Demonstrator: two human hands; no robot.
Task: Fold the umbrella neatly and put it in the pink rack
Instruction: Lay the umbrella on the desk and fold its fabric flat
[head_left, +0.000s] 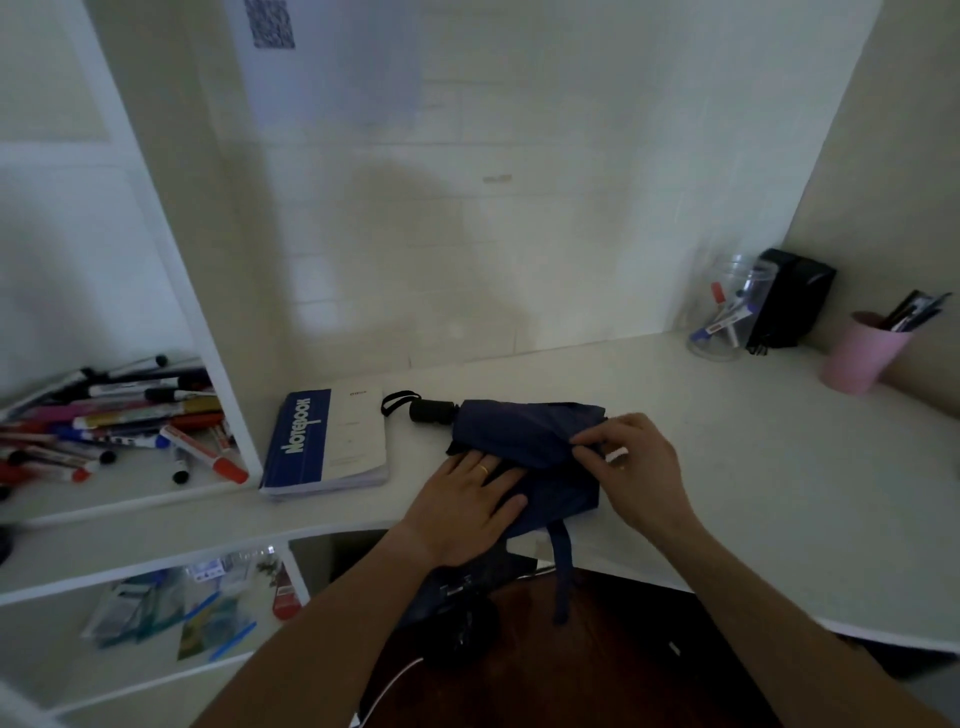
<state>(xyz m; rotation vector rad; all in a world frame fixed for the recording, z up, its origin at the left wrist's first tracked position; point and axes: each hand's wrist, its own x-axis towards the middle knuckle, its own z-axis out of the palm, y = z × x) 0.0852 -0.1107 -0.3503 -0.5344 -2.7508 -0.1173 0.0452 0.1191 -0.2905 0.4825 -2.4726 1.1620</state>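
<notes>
A collapsed navy umbrella (524, 428) lies across the white desk (753, 467), its black handle and wrist loop (423, 409) pointing left. My left hand (465, 506) lies flat on the near-left fabric, fingers spread, pressing it down. My right hand (636, 467) pinches a fold of the fabric at the umbrella's right end. The closing strap (562, 571) hangs off the desk's front edge. No pink rack shows; the only pink thing is a cup (860, 358) with pens at the far right.
A blue and white notebook (324, 441) lies left of the umbrella. Many markers (119, 426) fill the left shelf. A clear jar (727, 317) with markers and a black box (789, 299) stand at the back right. Plastic packets sit on the shelf below.
</notes>
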